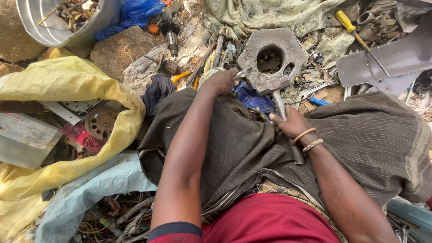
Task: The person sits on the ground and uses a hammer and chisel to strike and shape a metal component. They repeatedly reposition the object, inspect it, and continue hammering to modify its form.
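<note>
Right hand (290, 126) is closed around the hammer (275, 87) handle; left hand (222, 81) pinches a small metal piece just beside the head. A glancing blow could strike those fingers.

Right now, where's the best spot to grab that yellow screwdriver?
Probably the yellow handle of the screwdriver, reaching in from the upper left. It is the thick end and lies bare on the cloth, while the thin shaft runs down over the grey metal plate.
</note>
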A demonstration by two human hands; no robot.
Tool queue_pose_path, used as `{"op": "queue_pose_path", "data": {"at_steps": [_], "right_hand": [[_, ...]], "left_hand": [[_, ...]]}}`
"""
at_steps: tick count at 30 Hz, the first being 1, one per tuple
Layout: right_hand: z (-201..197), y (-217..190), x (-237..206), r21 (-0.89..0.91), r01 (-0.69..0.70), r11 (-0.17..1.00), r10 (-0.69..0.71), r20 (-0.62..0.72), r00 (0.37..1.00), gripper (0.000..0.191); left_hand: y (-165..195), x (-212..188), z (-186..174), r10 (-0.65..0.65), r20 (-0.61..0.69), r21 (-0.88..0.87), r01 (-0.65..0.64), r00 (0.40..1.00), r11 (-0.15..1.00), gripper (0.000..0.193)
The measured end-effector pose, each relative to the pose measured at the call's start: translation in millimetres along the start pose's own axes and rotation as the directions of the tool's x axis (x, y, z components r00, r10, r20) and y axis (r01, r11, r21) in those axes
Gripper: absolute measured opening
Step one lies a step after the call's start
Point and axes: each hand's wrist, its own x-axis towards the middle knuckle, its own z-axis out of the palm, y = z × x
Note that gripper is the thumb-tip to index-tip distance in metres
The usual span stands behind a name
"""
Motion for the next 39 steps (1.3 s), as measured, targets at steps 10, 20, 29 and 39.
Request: {"op": "queue_pose_path", "data": {"at_steps": [10, 20, 29, 39], "right_hand": [[11.0, -28.3, -33.5, 0.258, 0.143, 0.956, -0.088, -0.215, 0.973, 0.039], [15.7, -90.3, -12.3, -0.272, 0.083, 0.959, -0.186, -0.38, 0.906, 0.058], [4.5, -72.2, -15.7, -0.39, 0.382, 0.838, -0.532, -0.428, 0.73, 0.053], [7.6, -78.5, -35.4, -0.418, 0.392, 0.82, -0.553, -0.399, 0.731, 0.056]], "left_hand": [[-13.2, 44.0, 44.5, -0.024, -0.033, 0.102, 0.027, 0.999, 0.994, 0.018], [-16.6, 44.6, 52.6, 0.019, -0.058, 0.027, -0.018, 0.998, 0.999, 0.02], [-17.9, 52.9, 51.0, -0.079, 0.125, -0.122, 0.095, 0.989, 0.988, 0.028], [-26.7, 58.5, 57.7, -0.003, 0.071, -0.13, 0.012, 0.997, 0.991, 0.031]]}}
